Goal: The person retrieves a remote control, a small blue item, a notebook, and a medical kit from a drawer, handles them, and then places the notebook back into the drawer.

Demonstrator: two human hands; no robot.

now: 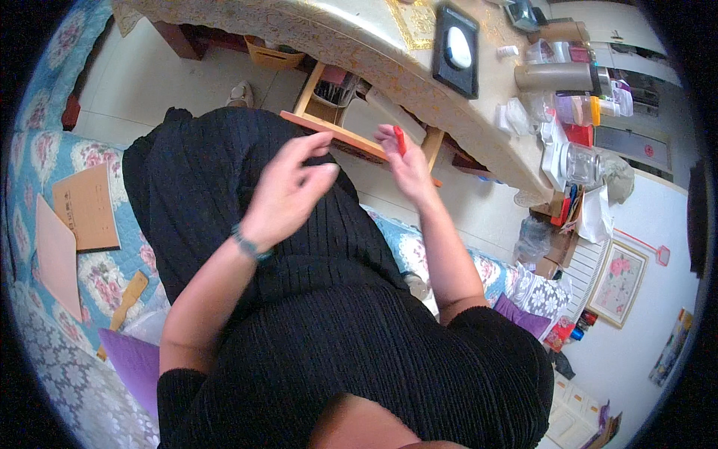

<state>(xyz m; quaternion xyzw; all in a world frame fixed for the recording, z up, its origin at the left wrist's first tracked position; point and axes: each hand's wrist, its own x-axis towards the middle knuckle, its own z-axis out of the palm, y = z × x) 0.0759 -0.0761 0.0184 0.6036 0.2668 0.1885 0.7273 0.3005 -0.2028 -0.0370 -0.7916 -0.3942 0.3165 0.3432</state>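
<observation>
My left hand (291, 191), blurred and with a green bracelet at its wrist, is over the lap of my black pleated skirt (213, 185). Its thumb and fingers are apart, with nothing seen between them. To the right, my right hand (409, 165) holds a small slim red object (400, 140), perhaps a pen, at its thumb. Both hands are near the front edge of an open wooden drawer (342, 134) under the table. Inside the drawer are a clear container (336, 92) with dark items and pale flat boxes (367, 118).
A cloth-covered table (359, 33) holds a black tray (474, 73) with a white mouse-shaped object (459, 47), a metal flask (555, 77) and jars. On the floral-covered seat lie a brown notebook (90, 210), a pink sheet (59, 258), a wooden tool (129, 297) and a purple cushion (134, 365).
</observation>
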